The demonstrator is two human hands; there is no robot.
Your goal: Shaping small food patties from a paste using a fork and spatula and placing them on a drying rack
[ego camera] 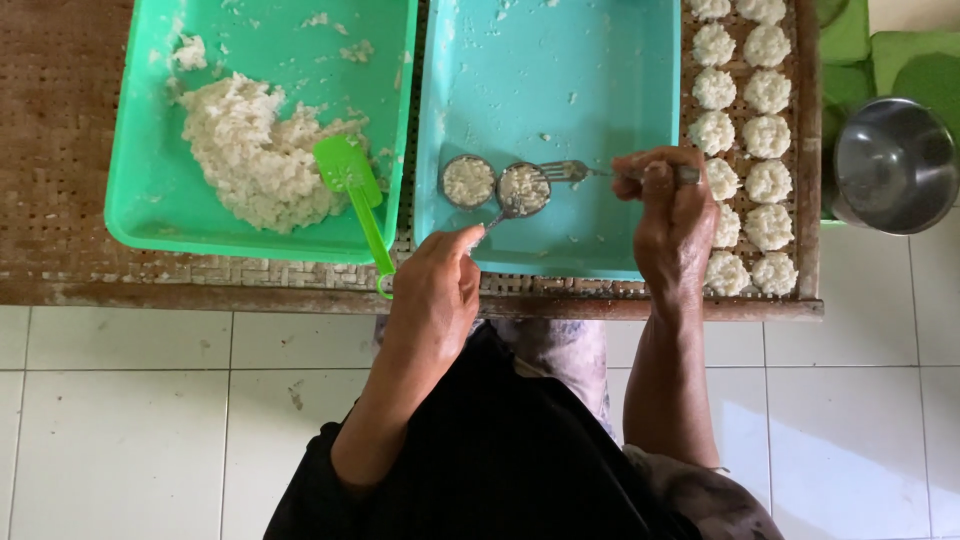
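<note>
Pinching the handle of a round metal mold point(523, 189), the left hand point(437, 290) keeps it low in the blue tray point(600, 90) at centre frame, while the right hand point(672, 215) grips a fork point(575, 171) tightly, tines touching the rice packed in that mold. A second round mold point(468, 181), also filled, lies just beside the first on its left. Two trays sit side by side on a woven mat point(60, 150): the green tray point(150, 190) at upper left holds one rice heap point(255, 150) and one green spatula point(355, 195), whose handle overhangs the rim. Fourteen rice cakes point(767, 135) show in two columns at right, close against the right hand. The blue tray is mostly bare above the molds. One steel pot point(893, 165) stands at far right.
</note>
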